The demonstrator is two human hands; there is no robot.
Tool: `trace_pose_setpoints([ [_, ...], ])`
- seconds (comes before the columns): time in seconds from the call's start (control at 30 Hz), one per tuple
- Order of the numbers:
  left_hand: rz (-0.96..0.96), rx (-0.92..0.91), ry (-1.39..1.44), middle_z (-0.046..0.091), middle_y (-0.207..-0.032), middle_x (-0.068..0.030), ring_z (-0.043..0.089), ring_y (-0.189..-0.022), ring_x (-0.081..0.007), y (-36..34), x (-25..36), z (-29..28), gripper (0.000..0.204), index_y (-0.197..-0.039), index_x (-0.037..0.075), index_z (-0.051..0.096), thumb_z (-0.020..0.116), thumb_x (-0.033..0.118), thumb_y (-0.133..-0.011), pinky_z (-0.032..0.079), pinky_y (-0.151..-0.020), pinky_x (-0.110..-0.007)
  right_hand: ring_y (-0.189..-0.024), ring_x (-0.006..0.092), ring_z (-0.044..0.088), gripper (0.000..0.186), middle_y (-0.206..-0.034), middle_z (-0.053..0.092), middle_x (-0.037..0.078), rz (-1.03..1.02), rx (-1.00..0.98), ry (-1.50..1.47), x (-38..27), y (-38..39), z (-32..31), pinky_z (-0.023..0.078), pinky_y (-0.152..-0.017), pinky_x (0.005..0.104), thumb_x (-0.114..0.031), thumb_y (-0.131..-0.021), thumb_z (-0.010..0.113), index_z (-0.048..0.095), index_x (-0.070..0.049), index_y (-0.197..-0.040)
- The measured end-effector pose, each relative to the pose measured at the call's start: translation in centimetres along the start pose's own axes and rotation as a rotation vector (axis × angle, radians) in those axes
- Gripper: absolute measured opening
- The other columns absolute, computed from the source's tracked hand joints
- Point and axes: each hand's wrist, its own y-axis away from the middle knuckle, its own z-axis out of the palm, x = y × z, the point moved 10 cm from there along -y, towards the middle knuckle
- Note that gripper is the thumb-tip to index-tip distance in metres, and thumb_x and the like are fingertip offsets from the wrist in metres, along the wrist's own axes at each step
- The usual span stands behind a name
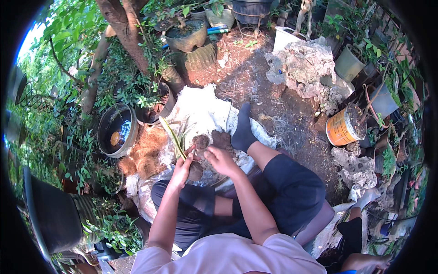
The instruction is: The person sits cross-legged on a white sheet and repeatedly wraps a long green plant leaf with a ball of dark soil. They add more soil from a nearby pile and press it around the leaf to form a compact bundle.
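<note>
My left hand [182, 166] is closed around the base of a plant with long, yellow-edged green leaves [171, 134]. Beside it my right hand [219, 160], fingers bent, touches a brown clump of soil [200, 141] at the plant's base; whether it grips the clump I cannot tell. More dark soil [221, 139] lies just behind on a white sack [196, 102], along with a heap of orange-brown fibre [150, 141] to the left. My sock-covered foot [242, 130] rests on the sack to the right.
A bucket of water [112, 130], large black pot [50, 214] and tree [127, 36] are at left. Potted plants line the back. Pale rocks [301, 68] and an orange bucket [342, 128] are at right. Another person's leg [351, 235] shows at lower right.
</note>
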Motion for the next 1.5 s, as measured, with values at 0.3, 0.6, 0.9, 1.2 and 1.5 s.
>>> trace_pose_setpoints([
  [0.3, 0.094, -0.096, -0.084, 0.064, -0.103, -0.0029, 0.057, -0.097, -0.0111, 3.6, 2.5, 3.4, 0.028, -0.116, 0.002, 0.060, 0.051, 0.026, -0.104, 0.047, -0.087, -0.028, -0.090, 0.0386, 0.067, 0.039, -0.095, 0.068, 0.025, -0.006, -0.150, 0.054, -5.3, 3.5, -0.4, 0.050, -0.076, 0.0440, -0.033, -0.098, 0.055, 0.065, 0.003, -0.109],
  [0.6, 0.205, -0.215, -0.102, 0.054, -0.082, 0.0023, 0.049, -0.080, -0.0076, 5.2, 5.1, 5.7, 0.018, -0.092, 0.004, 0.056, 0.051, 0.018, -0.102, 0.044, -0.073, -0.027, -0.072, 0.0359, 0.063, 0.038, -0.078, 0.063, 0.018, -0.165, -0.279, 0.311, -10.2, 5.7, -2.4, 0.046, -0.064, 0.0431, -0.038, -0.092, 0.065, 0.059, -0.001, -0.094],
  [0.9, 0.307, -0.263, -0.307, 0.062, -0.079, -0.0029, 0.056, -0.077, -0.0102, 5.7, 5.1, 7.1, 0.019, -0.090, 0.002, 0.061, 0.054, 0.017, -0.100, 0.047, -0.070, -0.030, -0.075, 0.0389, 0.066, 0.030, -0.078, 0.066, 0.018, -0.281, -0.296, 0.519, -11.8, 7.6, -3.9, 0.050, -0.065, 0.0499, -0.036, -0.092, 0.059, 0.063, -0.006, -0.091],
  [1.2, 0.409, -0.056, -0.419, 0.059, -0.075, -0.0077, 0.056, -0.070, -0.0161, 6.2, 4.7, 5.5, 0.020, -0.088, 0.000, 0.061, 0.054, 0.016, -0.098, 0.046, -0.067, -0.033, -0.069, 0.0370, 0.067, 0.024, -0.070, 0.066, 0.016, -0.277, -0.149, 0.444, -11.6, 7.9, -3.3, 0.053, -0.065, 0.0500, -0.029, -0.090, 0.058, 0.066, -0.007, -0.083],
  [1.5, 0.073, 0.031, 0.101, 0.062, -0.086, -0.0034, 0.057, -0.081, -0.0124, 4.6, -1.2, 3.3, 0.029, -0.095, 0.003, 0.061, 0.048, 0.027, -0.104, 0.047, -0.074, -0.030, -0.079, 0.0350, 0.068, 0.029, -0.080, 0.069, 0.016, -0.288, -0.109, 0.465, -9.3, 7.5, -4.1, 0.051, -0.072, 0.0468, -0.032, -0.093, 0.058, 0.068, -0.006, -0.099],
])
